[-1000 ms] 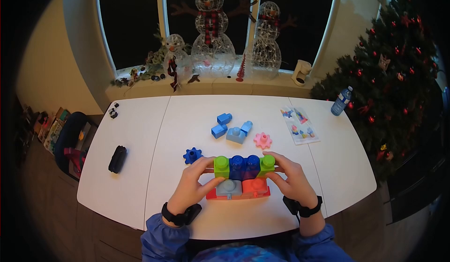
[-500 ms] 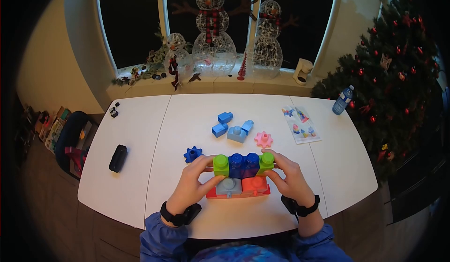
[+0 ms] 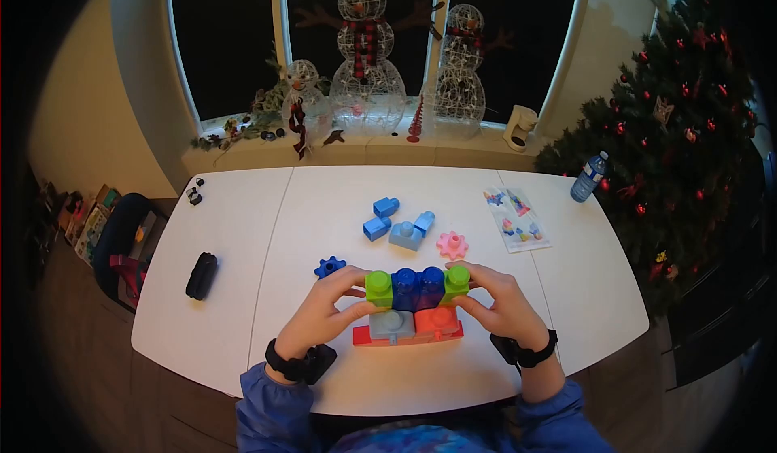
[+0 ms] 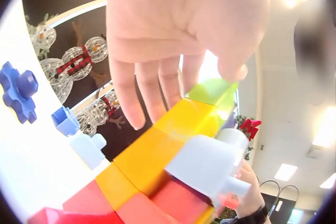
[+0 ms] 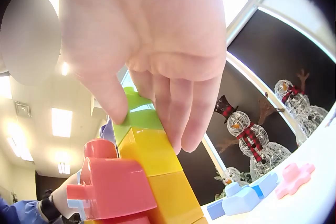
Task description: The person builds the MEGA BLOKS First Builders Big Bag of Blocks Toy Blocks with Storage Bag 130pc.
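Note:
A built stack of toy blocks stands upright near the table's front edge. Its top row has a green block (image 3: pixel 379 289) at the left end, dark blue blocks (image 3: pixel 419 289) in the middle and another green block (image 3: pixel 457 281) at the right. Left thumb and fingers pinch the left green block, with the left hand (image 3: pixel 328 311) beside the stack. The right hand (image 3: pixel 503 311) grips the right green block likewise. Below sit yellow blocks (image 4: pixel 181 121), a grey block (image 3: pixel 392 323) and a coral block (image 3: pixel 435 322), over a red base (image 3: pixel 362 336).
Beyond the stack lie a dark blue gear (image 3: pixel 330 267), a pink gear (image 3: pixel 452 246) and several light blue blocks (image 3: pixel 406 235). A picture sheet (image 3: pixel 518 220) and a water bottle (image 3: pixel 589 178) are at the right, a black case (image 3: pixel 201 276) at the left.
The left wrist has shifted slightly to the left. Both hands stay on the green blocks, and the stack keeps the same shape.

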{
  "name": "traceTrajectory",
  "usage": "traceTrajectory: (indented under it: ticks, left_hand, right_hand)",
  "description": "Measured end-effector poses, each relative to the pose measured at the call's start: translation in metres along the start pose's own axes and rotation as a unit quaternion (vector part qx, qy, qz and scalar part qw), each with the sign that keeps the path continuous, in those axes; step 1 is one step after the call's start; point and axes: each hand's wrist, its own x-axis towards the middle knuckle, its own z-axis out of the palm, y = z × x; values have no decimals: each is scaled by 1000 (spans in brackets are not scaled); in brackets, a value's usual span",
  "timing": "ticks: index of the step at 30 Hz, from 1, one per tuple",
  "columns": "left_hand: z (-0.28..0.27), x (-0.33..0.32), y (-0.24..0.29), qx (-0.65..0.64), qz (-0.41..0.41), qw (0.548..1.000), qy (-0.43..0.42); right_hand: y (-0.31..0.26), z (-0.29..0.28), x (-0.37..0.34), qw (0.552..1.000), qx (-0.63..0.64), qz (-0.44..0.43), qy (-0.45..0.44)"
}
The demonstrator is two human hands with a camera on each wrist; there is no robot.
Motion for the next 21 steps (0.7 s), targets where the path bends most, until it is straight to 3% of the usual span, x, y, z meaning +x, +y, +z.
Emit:
traceTrajectory:
  ticks: [2, 3, 6, 7, 9, 12, 15, 21]
  left_hand:
    - [-17, 19, -15, -100, -25, 994, -37]
    - [-19, 32, -24, -119, -40, 992, -16]
    - [-17, 79, -41, 134, -80, 987, 35]
    - [-15, 89, -56, 209, -45, 976, 36]
    - [-10, 106, -90, 354, 24, 934, 38]
    - [-3, 118, -108, 466, -15, 884, -12]
    - [0, 123, -119, 496, -24, 867, -37]
    - [-11, 117, -111, 435, -43, 897, -65]
  right_hand:
    - [-2, 2, -1, 1000, -3, 0, 8]
    - [-2, 3, -1, 1000, -3, 0, 10]
    - [-1, 6, -2, 1000, 0, -1, 15]
    - [-1, 6, -2, 1000, 3, -2, 16]
    - [-1, 7, -2, 1000, 5, -1, 17]
    - [0, 6, -4, 1000, -2, 2, 18]
    - [0, 6, -3, 1000, -11, 1, 14]
    - [2, 5, -2, 1000, -17, -8, 10]
